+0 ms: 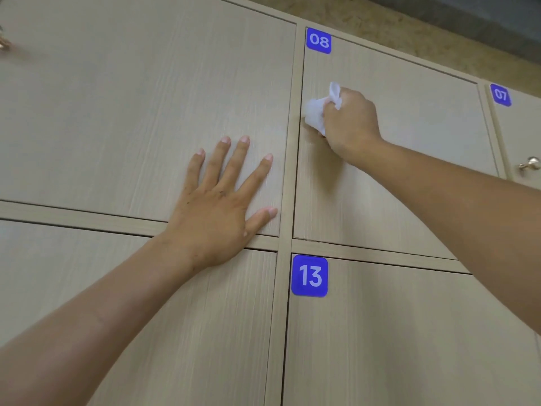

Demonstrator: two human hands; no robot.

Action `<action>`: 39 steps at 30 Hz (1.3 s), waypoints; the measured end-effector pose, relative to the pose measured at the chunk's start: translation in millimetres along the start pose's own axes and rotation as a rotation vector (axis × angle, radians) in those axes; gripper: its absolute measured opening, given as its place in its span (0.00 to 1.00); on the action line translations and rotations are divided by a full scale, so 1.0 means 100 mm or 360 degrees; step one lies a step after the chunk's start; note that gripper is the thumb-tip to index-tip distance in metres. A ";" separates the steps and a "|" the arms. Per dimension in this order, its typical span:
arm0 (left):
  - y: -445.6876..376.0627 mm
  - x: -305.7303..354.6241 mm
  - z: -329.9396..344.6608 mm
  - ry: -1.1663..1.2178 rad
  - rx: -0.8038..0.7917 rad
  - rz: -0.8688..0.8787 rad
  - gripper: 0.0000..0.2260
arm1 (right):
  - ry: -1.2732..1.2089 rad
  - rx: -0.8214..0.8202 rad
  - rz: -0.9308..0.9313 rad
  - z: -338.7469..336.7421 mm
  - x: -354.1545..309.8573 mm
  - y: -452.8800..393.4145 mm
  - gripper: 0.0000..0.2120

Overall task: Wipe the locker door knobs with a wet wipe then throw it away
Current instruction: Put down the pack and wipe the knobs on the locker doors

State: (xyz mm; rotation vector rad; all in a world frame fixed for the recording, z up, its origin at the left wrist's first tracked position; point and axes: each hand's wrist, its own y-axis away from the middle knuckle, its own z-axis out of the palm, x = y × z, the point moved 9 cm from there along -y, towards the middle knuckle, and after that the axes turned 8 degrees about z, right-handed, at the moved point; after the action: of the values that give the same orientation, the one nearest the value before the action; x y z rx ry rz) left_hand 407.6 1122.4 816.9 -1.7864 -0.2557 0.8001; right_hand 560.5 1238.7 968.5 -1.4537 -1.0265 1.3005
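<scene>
My right hand [349,121] grips a crumpled white wet wipe [317,111] against the left edge of locker door 08 [395,118]. The wipe and my fingers cover the spot where that door's knob sits, so the knob itself is hidden. My left hand [222,200] lies flat with fingers spread on the light wooden door [131,98] to the left of door 08, near its lower right corner. A metal knob [531,164] shows on door 07 at the right edge.
Blue number labels mark door 08 [318,41], door 07 [501,95] and door 13 [309,276] below. A blurred knob [3,42] sits at the far left edge. A beige ceiling strip runs above the lockers.
</scene>
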 end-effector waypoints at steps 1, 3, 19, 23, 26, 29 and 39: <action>0.00 0.00 0.01 -0.0001 -0.0011 -0.0003 0.35 | 0.0039 0.0028 -0.0052 0.00 -0.03 0.03 0.12; 0.01 0.01 0.00 -0.0003 -0.0003 0.0000 0.34 | 0.0173 0.0095 -0.0163 0.02 -0.11 0.06 0.12; 0.03 0.01 -0.02 -0.0005 0.0049 0.0018 0.34 | 0.1057 0.0271 -0.0007 0.11 -0.27 -0.14 0.17; 0.03 0.01 -0.02 -0.0007 0.0035 0.0017 0.35 | 0.1247 0.0268 -0.0295 0.15 -0.36 -0.11 0.15; 0.02 0.01 -0.02 -0.0026 0.0027 0.0025 0.35 | 0.1480 0.0203 -0.0653 0.17 -0.40 -0.06 0.24; 0.02 0.01 -0.01 -0.0032 0.0036 0.0030 0.35 | 0.1658 0.0141 -0.0929 0.18 -0.41 -0.05 0.29; 0.03 0.00 0.00 -0.0019 0.0024 0.0026 0.35 | 0.1331 0.0243 -0.0539 0.16 -0.33 -0.10 0.21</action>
State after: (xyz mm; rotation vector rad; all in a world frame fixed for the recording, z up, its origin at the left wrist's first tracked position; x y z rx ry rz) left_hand 407.4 1121.0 814.3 -1.7721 -0.2425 0.8225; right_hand 541.1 1211.4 985.9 -1.4225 -0.5513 0.4258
